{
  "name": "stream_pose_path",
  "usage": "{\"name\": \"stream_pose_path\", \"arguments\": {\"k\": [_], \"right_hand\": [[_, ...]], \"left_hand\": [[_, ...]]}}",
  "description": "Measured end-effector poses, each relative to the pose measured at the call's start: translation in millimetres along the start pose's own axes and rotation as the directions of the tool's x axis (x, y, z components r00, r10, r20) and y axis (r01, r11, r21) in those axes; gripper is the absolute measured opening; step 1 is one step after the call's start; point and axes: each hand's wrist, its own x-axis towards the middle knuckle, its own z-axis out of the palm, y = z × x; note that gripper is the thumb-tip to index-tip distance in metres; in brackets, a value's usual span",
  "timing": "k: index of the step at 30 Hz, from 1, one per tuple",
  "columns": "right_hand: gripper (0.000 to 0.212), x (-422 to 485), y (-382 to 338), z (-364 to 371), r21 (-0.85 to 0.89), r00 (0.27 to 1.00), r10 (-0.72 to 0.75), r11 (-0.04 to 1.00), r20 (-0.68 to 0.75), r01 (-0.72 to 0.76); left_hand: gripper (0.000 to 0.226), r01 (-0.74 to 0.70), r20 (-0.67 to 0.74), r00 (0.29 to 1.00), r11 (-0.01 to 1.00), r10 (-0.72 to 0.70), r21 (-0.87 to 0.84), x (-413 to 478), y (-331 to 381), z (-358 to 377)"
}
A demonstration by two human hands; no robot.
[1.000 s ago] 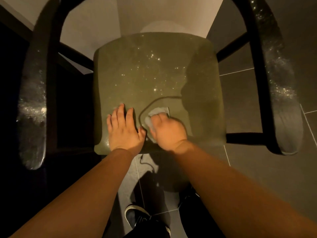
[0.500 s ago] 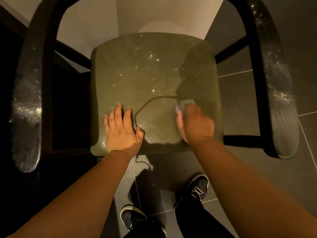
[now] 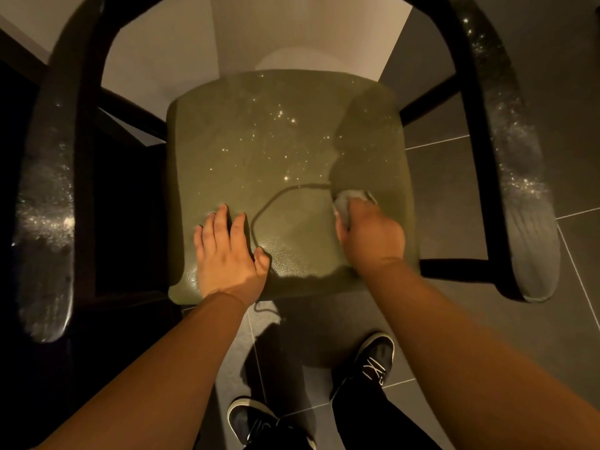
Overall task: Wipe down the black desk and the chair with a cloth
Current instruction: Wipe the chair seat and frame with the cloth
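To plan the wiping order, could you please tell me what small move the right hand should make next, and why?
Probably sweep the cloth forward toward the middle and back of the seat. The right hand grips it at the front right, bright specks dot the middle and rear, and the left hand rests flat at front left.

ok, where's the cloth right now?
Head view: the cloth is bunched under the right hand on the front right part of the chair seat, near its right edge. The left hand rests flat on the front left.
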Motion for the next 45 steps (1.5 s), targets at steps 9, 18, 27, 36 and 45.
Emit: {"name": "stream_pose_path", "arguments": {"k": [9, 18, 27, 36, 45], "right_hand": [[0.034, 17.8, 9.4, -7.2, 0.072, 0.943, 0.318, 0.947, -0.093, -0.312], [0.018, 21.4, -46.9, 19.2, -0.051, 0.957, -0.287, 0.957, -0.034, 0.285], [0.016, -14.5, -112.9, 30.8, 0.066, 0.863, -0.499, 0.866, 0.072, 0.495], [0.027, 85.9, -126.3, 32.1, 0.045, 0.911, -0.404, 0.915, 0.079, 0.402], [0.028, 61.3, -162.7, 36.0, 0.155, 0.570, -0.807, 0.589, 0.151, 0.793]], "left_hand": [[0.074, 0.016, 0.076, 0.997, 0.993, -0.024, 0.113, 1.4, 1.2, -0.6], [0.066, 0.037, 0.053, 0.998, 0.989, -0.030, -0.144, 5.3, -10.3, -16.0], [0.078, 0.491, 0.084, 0.870, 0.837, -0.486, -0.240, 13.4, -47.3, -21.0], [0.085, 0.517, 0.111, 0.854, 0.808, -0.508, -0.283, 13.4, -48.7, -14.1], [0.078, 0.530, 0.139, 0.847, 0.799, -0.513, -0.284, 15.8, -50.6, -13.1]]}}
